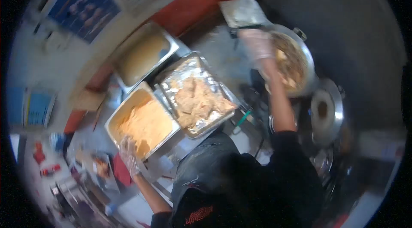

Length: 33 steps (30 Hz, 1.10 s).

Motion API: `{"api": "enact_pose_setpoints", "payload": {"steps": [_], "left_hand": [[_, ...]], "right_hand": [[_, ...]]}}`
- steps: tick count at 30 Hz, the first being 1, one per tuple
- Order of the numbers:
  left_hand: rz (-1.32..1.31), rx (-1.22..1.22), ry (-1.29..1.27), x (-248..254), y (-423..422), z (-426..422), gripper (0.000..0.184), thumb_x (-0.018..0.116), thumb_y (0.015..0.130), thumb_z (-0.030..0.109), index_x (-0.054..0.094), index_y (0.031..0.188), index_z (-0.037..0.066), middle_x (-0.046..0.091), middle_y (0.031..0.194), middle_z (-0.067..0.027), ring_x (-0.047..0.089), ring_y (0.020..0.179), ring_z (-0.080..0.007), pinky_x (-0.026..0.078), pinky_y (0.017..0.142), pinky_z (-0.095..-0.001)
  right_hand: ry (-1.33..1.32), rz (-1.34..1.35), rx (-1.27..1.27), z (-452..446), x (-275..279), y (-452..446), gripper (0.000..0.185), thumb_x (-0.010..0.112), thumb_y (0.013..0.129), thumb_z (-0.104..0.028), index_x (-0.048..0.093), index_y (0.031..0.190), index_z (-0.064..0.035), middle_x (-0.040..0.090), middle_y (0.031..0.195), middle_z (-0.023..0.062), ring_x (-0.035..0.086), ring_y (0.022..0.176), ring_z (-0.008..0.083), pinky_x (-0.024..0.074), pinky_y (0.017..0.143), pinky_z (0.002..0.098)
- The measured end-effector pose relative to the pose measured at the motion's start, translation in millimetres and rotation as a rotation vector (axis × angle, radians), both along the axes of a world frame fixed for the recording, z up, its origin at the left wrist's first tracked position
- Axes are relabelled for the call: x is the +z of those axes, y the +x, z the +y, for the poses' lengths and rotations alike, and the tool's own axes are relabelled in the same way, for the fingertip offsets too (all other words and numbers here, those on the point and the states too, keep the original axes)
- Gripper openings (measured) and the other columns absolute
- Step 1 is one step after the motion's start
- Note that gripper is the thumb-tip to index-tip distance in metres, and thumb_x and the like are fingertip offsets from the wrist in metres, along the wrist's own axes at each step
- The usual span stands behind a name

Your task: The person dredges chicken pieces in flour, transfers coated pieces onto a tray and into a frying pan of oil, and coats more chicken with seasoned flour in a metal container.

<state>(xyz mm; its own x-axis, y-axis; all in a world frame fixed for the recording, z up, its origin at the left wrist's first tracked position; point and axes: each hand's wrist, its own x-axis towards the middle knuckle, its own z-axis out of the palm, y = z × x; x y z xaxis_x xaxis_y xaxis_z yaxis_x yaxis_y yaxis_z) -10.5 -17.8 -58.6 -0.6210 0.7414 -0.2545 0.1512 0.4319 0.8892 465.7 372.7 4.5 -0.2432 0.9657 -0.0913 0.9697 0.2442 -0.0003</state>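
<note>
My left hand (128, 154), in a clear plastic glove, is at the near left rim of a metal pan of orange-tinted flour (143, 120). Its fingers look loosely apart, with nothing visible in them. My right hand (257, 44), also gloved, reaches over the left rim of a large pot (310, 62). Motion blur smears its fingers, so I cannot tell whether they hold anything. Inside the pot, pale pieces (282, 55) sit in bubbling brown oil. Between my arms, floured chicken pieces (199, 101) lie on a foil-lined tray (198, 132).
A metal pan of cloudy liquid (143, 58) stands behind the flour. A second round pot (327, 112) is right of my right forearm. A whitish plastic-wrapped item (243, 12) lies behind my right hand. A green-handled tool (242, 119) is beside the tray.
</note>
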Motion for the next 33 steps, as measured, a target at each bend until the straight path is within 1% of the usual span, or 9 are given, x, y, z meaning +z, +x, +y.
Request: {"api": "enact_pose_setpoints", "payload": {"steps": [2,5,8,12,17,22,27,28,33], "left_hand": [[-0.106,-0.065,-0.012,-14.8,3.4,8.7,0.047,0.062,0.094,0.029,0.057,0.131,0.0,0.062,0.125,-0.0108,0.06,0.112,-0.0199,0.049,0.092,-0.0341],[-0.387,-0.048,0.15,-14.7,30.3,20.6,0.05,0.06,0.096,0.035,0.054,0.134,0.002,0.06,0.128,-0.012,0.059,0.111,-0.0219,0.049,0.091,-0.0353],[-0.427,-0.147,0.114,0.2,33.3,26.5,0.053,0.058,0.097,0.037,0.052,0.136,0.002,0.059,0.128,-0.0148,0.06,0.109,-0.0235,0.048,0.09,-0.0338],[-0.427,-0.432,0.201,5.2,45.0,10.0,0.044,0.061,0.096,0.025,0.053,0.131,0.0,0.06,0.117,-0.0118,0.057,0.1,-0.0176,0.045,0.081,-0.0257],[-0.048,-0.764,0.009,13.1,89.1,7.8,0.017,0.062,0.095,0.013,0.057,0.102,-0.002,0.06,0.1,-0.0089,0.057,0.092,-0.0159,0.046,0.076,-0.0318],[0.015,-0.81,0.414,1.6,133.5,-12.7,0.01,0.063,0.092,0.009,0.063,0.092,-0.002,0.064,0.086,-0.0126,0.06,0.083,-0.0292,0.045,0.072,-0.0424],[0.51,-1.223,0.636,-0.1,193.2,-12.7,0.009,0.061,0.086,0.006,0.065,0.092,0.001,0.066,0.088,-0.0189,0.06,0.081,-0.0395,0.046,0.071,-0.0454],[0.687,-1.217,0.814,10.6,213.7,-18.2,0.009,0.062,0.086,0.009,0.066,0.088,0.002,0.066,0.081,-0.0184,0.061,0.072,-0.0384,0.046,0.066,-0.0452],[0.172,-1.48,0.128,36.0,295.5,-35.9,0.032,0.063,0.094,0.026,0.067,0.081,-0.003,0.06,0.062,-0.0148,0.056,0.054,-0.0201,0.044,0.054,-0.0382]], "right_hand": [[0.262,0.187,0.304,-92.9,45.4,-84.1,0.008,0.054,0.083,-0.004,0.062,0.081,-0.0073,0.064,0.085,0.0131,0.065,0.083,0.0289,0.0533,0.072,0.0427],[0.315,0.944,0.596,-150.6,-42.7,-181.0,0.021,0.059,0.085,-0.015,0.068,0.103,-0.0094,0.066,0.108,0.0136,0.061,0.105,0.028,0.049,0.095,0.039],[-0.299,1.108,0.065,-198.4,-41.7,-255.6,0.04,0.063,0.09,-0.042,0.066,0.096,-0.0019,0.065,0.103,0.0187,0.064,0.098,0.0306,0.0497,0.087,0.0389],[-0.124,1.325,0.048,-243.7,-56.3,-275.7,0.054,0.058,0.091,-0.052,0.062,0.105,-0.0002,0.063,0.102,0.0215,0.064,0.093,0.0346,0.0492,0.082,0.0426],[-0.245,1.356,-0.135,-286.5,-37.0,-259.3,0.086,0.032,0.095,-0.07,0.022,0.154,-0.0085,0.032,0.153,0.0214,0.029,0.143,0.0348,0.0217,0.118,0.0404],[-0.116,2.266,-0.33,-295.3,-94.4,-234.2,0.075,0.025,0.1,-0.063,0.019,0.156,-0.015,0.015,0.162,0.0169,0.016,0.149,0.0319,0.0134,0.122,0.0503],[0.013,1.26,-0.509,-340.5,-65.9,-136.7,0.066,0.029,0.104,-0.048,0.015,0.157,-0.012,0.011,0.162,0.0165,0.019,0.149,0.031,0.0194,0.122,0.0392],[0.078,1.574,-0.663,-346.4,-64.9,-119.1,0.064,0.031,0.103,-0.047,0.022,0.155,-0.011,0.02,0.159,0.0172,0.024,0.147,0.03,0.0244,0.12,0.0396],[0.173,1.072,-1.05,-441.4,-101.8,67.4,0.05,0.05,0.093,-0.054,0.067,0.114,-0.012,0.064,0.11,0.0138,0.063,0.099,0.0286,0.0491,0.089,0.0449]]}}
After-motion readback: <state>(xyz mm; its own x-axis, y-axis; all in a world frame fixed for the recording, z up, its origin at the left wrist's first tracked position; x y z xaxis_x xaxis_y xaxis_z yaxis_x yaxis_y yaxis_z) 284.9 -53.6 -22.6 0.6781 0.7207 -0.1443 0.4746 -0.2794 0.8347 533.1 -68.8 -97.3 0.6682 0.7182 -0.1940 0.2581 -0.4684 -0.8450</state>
